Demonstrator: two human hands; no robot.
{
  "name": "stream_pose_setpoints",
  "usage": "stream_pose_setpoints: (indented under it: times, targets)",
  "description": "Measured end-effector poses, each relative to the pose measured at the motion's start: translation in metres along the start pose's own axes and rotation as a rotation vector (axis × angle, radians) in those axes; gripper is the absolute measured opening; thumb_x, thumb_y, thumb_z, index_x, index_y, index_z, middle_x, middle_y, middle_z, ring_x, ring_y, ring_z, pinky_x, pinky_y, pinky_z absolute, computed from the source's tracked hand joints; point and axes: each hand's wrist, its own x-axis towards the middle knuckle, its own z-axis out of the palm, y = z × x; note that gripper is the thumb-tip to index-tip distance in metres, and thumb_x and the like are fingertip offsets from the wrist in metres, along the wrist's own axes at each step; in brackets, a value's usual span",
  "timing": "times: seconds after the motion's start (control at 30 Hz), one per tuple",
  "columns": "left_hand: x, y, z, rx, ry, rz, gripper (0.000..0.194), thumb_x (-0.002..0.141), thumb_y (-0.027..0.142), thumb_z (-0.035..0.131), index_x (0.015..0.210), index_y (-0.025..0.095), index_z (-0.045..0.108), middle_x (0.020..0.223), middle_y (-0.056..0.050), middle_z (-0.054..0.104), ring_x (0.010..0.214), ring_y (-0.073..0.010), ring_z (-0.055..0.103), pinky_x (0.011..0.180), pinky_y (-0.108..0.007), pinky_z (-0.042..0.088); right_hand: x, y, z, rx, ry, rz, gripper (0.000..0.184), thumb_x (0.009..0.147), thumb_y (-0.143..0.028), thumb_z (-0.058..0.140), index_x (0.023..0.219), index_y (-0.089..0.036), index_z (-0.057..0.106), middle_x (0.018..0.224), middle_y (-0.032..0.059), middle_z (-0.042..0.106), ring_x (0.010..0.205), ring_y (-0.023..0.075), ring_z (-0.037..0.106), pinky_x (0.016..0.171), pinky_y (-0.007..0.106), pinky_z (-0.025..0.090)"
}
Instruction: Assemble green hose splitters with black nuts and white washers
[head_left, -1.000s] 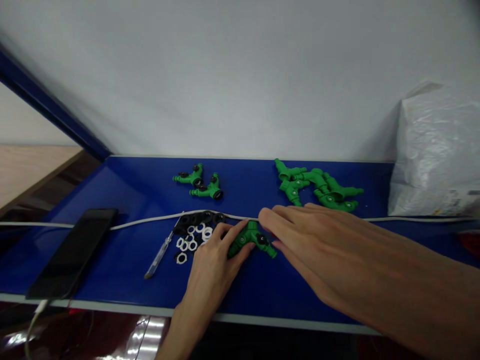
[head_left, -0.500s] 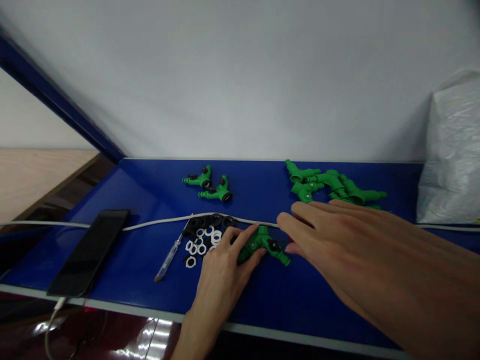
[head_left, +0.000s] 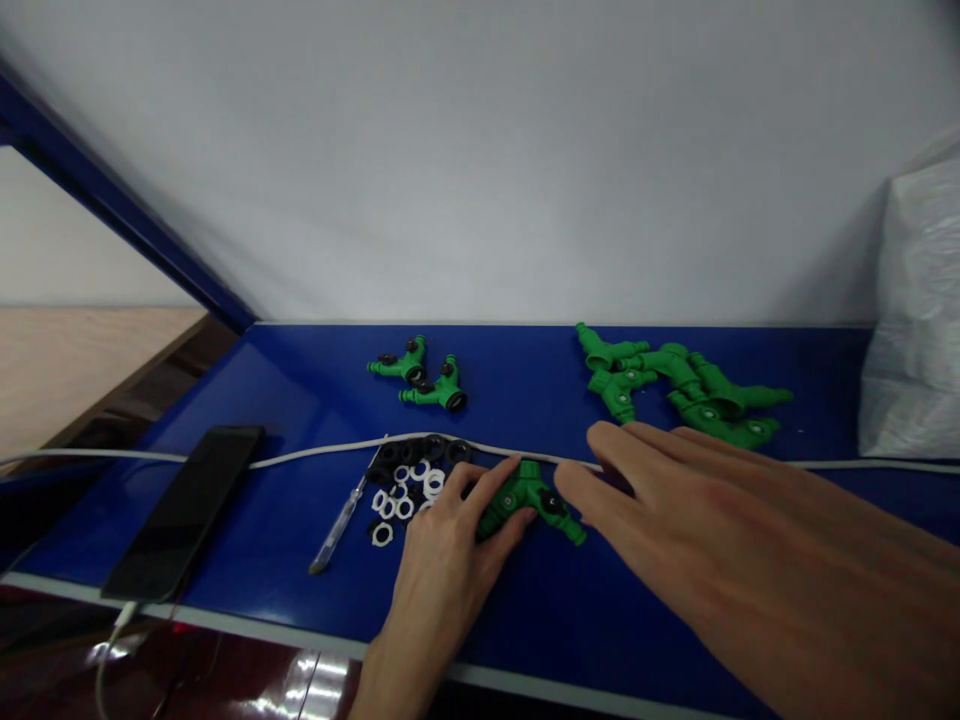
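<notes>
A green Y-shaped hose fitting (head_left: 529, 497) with black knobs lies on the blue table (head_left: 300, 400). My left hand (head_left: 442, 570) pinches its left end between thumb and fingers. My right hand (head_left: 675, 500) hovers flat just to its right, fingers stretched out, thumb tip near a black knob on the fitting. A heap of black and white rings (head_left: 409, 475) lies just left of my left hand, beside a small screwdriver (head_left: 341, 520).
Two fittings with black knobs (head_left: 420, 375) lie at the back centre; a pile of plain green fittings (head_left: 675, 385) sits back right. A white cable (head_left: 300, 452) crosses the table. A black phone (head_left: 187, 510) lies left, a white plastic bag (head_left: 915, 320) far right.
The view has shifted slightly. My right hand has drawn back a little to the right of the fitting, then come close again; my left hand keeps its hold.
</notes>
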Motion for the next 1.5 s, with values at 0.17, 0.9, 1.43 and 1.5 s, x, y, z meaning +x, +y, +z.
stream_pose_setpoints:
  times: [0.17,0.9,1.43,1.5]
  targets:
    - [-0.001,0.0,0.001,0.021,0.035,0.041,0.046,0.095,0.028,0.066,0.14,0.034,0.06,0.114,-0.003,0.068,0.085,-0.0207,0.075,0.077,-0.038,0.063,-0.007,-0.002,0.007,-0.038,-0.003,0.015,0.035,0.079,-0.017,0.052,0.108,-0.011,0.07,0.103,0.0182,0.077,0.089,0.0324,0.067,0.074,0.044,0.053]
    - [-0.003,-0.003,0.004,0.077,0.103,0.11,0.05,0.095,0.02,0.064,0.142,0.036,0.059,0.111,-0.003,0.071,0.077,-0.0179,0.076,0.067,-0.03,0.064,0.001,-0.004,0.003,0.093,0.002,0.059,0.026,0.086,-0.01,0.049,0.103,-0.017,0.067,0.085,0.0078,0.074,0.07,0.0227,0.064,0.063,0.036,0.047]
    - [-0.002,-0.007,0.007,0.093,0.104,0.098,0.047,0.095,0.026,0.066,0.141,0.035,0.06,0.111,-0.002,0.07,0.078,-0.0171,0.075,0.067,-0.028,0.063,0.005,0.005,0.001,0.084,-0.051,0.028,0.007,0.077,-0.021,0.062,0.083,-0.019,0.066,0.084,0.0093,0.071,0.069,0.0224,0.057,0.062,0.036,0.044]
    - [-0.002,-0.006,0.006,0.092,0.093,0.09,0.048,0.095,0.025,0.066,0.141,0.035,0.06,0.112,-0.002,0.07,0.079,-0.0173,0.076,0.068,-0.028,0.063,0.007,0.004,0.0,0.068,-0.077,0.003,0.006,0.08,-0.021,0.061,0.081,-0.018,0.066,0.082,0.0095,0.07,0.069,0.0225,0.057,0.061,0.036,0.044]
